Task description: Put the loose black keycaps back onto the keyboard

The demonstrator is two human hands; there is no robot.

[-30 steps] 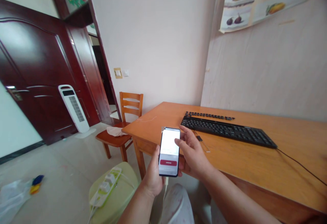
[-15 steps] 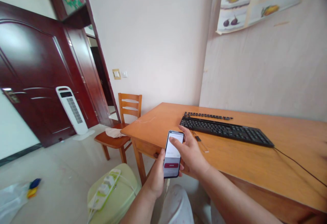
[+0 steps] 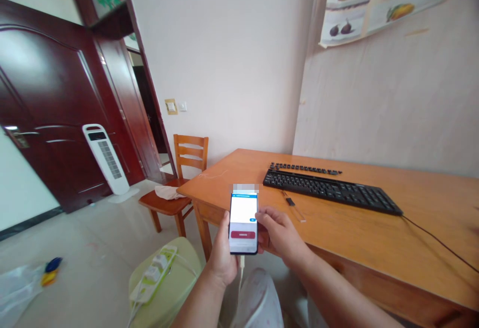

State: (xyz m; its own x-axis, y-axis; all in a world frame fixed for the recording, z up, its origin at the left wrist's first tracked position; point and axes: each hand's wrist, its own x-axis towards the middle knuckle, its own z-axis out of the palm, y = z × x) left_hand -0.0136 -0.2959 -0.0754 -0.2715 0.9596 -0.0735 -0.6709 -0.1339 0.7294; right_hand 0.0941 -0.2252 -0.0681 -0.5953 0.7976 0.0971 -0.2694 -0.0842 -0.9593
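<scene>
A smartphone (image 3: 243, 241) with a lit screen is tilted up toward me, just off the front edge of the desk. My left hand (image 3: 220, 255) is wrapped around its left side and lower back. My right hand (image 3: 280, 233) is at the phone's right edge, fingers curled, with the thumb tip touching the screen's side near a small blue button. What the other right fingers touch behind the phone is partly hidden. A white charging cable (image 3: 241, 264) is plugged into the phone's bottom end and runs down past my knee.
On the wooden desk (image 3: 224, 178) lie a black keyboard (image 3: 329, 191), a row of loose keycaps (image 3: 305, 169) and a small tool with a black middle (image 3: 290, 202). A green stool (image 3: 179, 278) bears a power strip (image 3: 155, 273). A chair (image 3: 190, 153) stands beyond the desk's left end.
The phone has shifted slightly left and stands straighter. My right thumb has moved from the upper screen to the right edge, and a blue bar and button now show on the screen.
</scene>
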